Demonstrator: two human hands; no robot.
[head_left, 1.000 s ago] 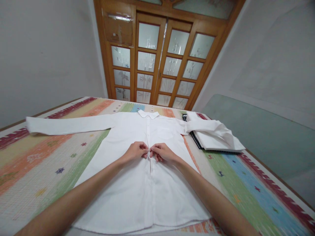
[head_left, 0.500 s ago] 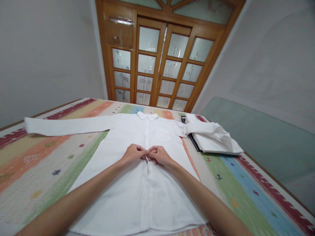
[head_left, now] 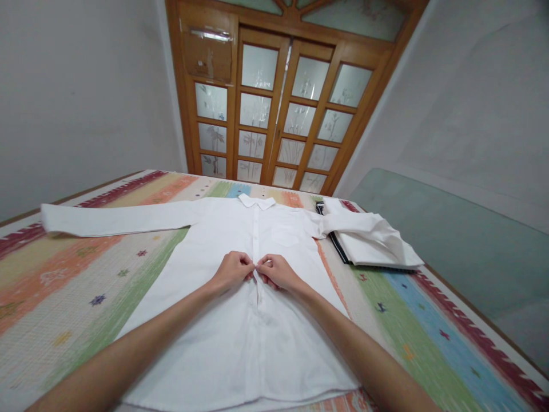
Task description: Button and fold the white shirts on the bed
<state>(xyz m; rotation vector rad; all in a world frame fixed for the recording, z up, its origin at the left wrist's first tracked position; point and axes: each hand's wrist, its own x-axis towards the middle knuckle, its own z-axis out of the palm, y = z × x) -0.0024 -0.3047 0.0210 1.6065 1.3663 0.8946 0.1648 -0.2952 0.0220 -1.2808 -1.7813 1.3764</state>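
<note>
A white long-sleeved shirt (head_left: 206, 337) lies front side up, its collar (head_left: 256, 202) pointing away from me. At the middle of its button placket, my left hand (head_left: 235, 269) pinches the cloth from the left. My right hand (head_left: 277, 270) pinches the placket from the right, its fingertips close to those of the left. Just below the fingers the placket edges gape in a narrow slit. Any button between the fingertips is hidden. One sleeve stretches out flat to the left; the other reaches right, onto a folded pile.
Folded white clothing with black-and-white striped trim (head_left: 373, 246) lies on the right, partly under the sleeve. Beneath everything is a colourful striped cover (head_left: 98, 269) with small star patterns. A pale green panel (head_left: 450, 229) borders the right side; wooden glazed doors (head_left: 274, 114) stand beyond.
The fingertips of both hands have drawn slightly apart at the placket. The shirt and the folded pile lie as before.
</note>
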